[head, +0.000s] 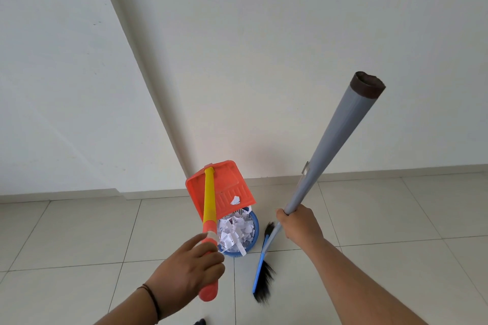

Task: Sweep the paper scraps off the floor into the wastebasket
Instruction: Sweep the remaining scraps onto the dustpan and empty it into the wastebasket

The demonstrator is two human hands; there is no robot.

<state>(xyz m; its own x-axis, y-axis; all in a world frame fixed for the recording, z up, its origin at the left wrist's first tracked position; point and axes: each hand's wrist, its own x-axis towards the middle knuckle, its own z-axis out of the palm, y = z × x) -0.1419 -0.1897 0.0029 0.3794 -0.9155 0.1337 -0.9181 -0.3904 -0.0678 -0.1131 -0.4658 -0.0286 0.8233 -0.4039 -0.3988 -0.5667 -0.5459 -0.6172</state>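
Note:
My left hand (191,265) grips the orange end of a yellow handle that carries an orange dustpan (224,187). The pan is tipped over a blue wastebasket (254,229), which is full of white paper scraps (236,232). One scrap (235,200) still clings to the pan's lip. My right hand (299,224) grips the grey handle of a broom (340,145). The broom's blue head with black bristles (264,272) rests on the floor just right of the basket.
The basket stands on pale floor tiles (383,214) near a white wall (290,47) with a low skirting. A wall corner edge runs diagonally down behind the dustpan. A dark object (200,321) peeks in at the bottom edge.

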